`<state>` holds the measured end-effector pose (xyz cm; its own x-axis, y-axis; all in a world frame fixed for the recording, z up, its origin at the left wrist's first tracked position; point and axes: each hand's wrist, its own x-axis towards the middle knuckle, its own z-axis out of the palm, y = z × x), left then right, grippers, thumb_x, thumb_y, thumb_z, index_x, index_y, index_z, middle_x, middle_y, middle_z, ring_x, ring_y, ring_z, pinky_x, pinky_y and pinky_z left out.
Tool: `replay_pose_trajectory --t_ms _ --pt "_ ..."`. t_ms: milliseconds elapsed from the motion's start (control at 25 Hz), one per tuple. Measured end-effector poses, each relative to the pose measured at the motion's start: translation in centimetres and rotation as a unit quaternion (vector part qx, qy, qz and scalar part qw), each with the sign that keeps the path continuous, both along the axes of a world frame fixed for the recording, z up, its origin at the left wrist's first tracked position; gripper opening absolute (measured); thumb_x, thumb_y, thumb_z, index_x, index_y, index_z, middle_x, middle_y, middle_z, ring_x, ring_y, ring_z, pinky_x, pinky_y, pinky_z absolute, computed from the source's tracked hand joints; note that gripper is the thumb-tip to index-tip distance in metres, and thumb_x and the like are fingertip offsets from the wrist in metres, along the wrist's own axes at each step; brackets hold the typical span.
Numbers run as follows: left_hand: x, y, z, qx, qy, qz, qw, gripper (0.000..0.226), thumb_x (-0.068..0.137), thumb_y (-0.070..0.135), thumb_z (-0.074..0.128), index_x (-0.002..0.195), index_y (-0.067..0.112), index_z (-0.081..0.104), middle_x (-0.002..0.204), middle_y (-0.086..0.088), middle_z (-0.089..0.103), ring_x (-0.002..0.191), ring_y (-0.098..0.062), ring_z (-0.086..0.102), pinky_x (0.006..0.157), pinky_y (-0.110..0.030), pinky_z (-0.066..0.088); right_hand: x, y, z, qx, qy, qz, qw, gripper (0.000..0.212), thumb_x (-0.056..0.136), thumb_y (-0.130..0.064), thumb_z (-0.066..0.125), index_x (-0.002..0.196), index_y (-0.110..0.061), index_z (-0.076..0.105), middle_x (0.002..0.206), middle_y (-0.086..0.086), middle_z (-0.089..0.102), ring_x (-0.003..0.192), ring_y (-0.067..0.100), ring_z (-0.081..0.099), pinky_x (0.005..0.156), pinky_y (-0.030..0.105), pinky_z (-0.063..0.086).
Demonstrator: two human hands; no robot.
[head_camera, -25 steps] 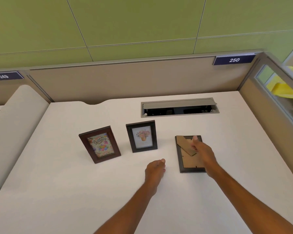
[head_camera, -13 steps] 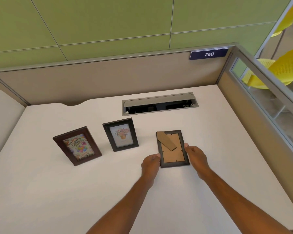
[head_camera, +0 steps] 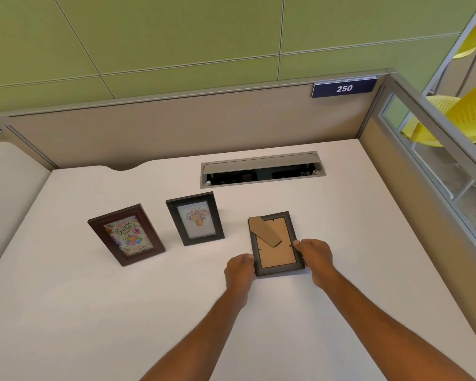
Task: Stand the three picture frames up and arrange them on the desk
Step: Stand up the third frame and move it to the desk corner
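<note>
Head view: both hands on the face-down frame, centre right of the picture.
We note the left hand (head_camera: 239, 270) and right hand (head_camera: 315, 258) gripping the side edges of the black frame (head_camera: 276, 257), back up, cardboard stand (head_camera: 265, 232) showing, on the white desk (head_camera: 368, 243). Left of centre, the brown birthday frame (head_camera: 126, 234) and the flower frame (head_camera: 195, 218) stand upright, just apart.

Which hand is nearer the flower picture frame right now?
Left. The left hand is below and right of the flower frame; the right hand sits farther right, beyond the face-down frame.
</note>
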<state>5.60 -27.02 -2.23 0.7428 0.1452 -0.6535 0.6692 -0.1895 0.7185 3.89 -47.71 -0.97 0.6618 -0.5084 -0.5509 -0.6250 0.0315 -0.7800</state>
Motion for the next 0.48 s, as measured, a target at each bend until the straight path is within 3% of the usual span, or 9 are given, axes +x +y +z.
replay_pose_trajectory --t_ms 80,160,320,480 --pt "0.0 0.3 0.6 0.002 -0.01 0.009 1.0 0.026 0.102 0.021 0.059 0.079 0.016 0.072 0.085 -0.009 0.074 0.084 -0.025 0.069 0.08 -0.039 0.063 0.2 -0.1 0.6 0.012 -0.008 -0.005 1.0 0.01 0.099 -0.015 0.077 0.101 -0.006 0.079 0.095 0.011 0.074 0.09 0.03 0.068 0.087 0.04 0.061" --pt "0.1 0.6 1.4 -0.017 -0.022 0.024 0.999 0.026 0.107 0.018 0.059 0.085 0.02 0.072 0.091 -0.006 0.075 0.086 -0.022 0.07 0.085 -0.038 0.065 0.5 -0.3 0.7 0.025 -0.003 -0.01 1.0 0.018 0.098 -0.014 0.079 0.115 -0.008 0.08 0.109 0.011 0.079 0.106 0.032 0.073 0.101 0.048 0.063" --pt "0.4 1.7 2.7 -0.072 -0.065 0.017 0.995 0.029 0.111 0.003 0.049 0.118 0.017 0.074 0.103 -0.015 0.078 0.085 -0.021 0.074 0.082 -0.033 0.069 0.7 -0.5 1.7 0.052 -0.006 -0.038 0.998 0.002 0.096 -0.016 0.081 0.096 -0.015 0.079 0.104 0.013 0.08 0.104 0.034 0.076 0.095 0.049 0.066" --pt "0.7 3.0 3.1 -0.05 -0.136 -0.049 0.988 0.036 0.11 -0.001 0.049 0.122 0.021 0.076 0.107 -0.013 0.078 0.093 -0.022 0.077 0.085 -0.03 0.068 0.6 0.1 3.8 0.087 -0.02 -0.05 0.995 0.004 0.096 -0.011 0.081 0.096 -0.01 0.077 0.102 0.019 0.08 0.097 0.036 0.079 0.087 0.046 0.068"
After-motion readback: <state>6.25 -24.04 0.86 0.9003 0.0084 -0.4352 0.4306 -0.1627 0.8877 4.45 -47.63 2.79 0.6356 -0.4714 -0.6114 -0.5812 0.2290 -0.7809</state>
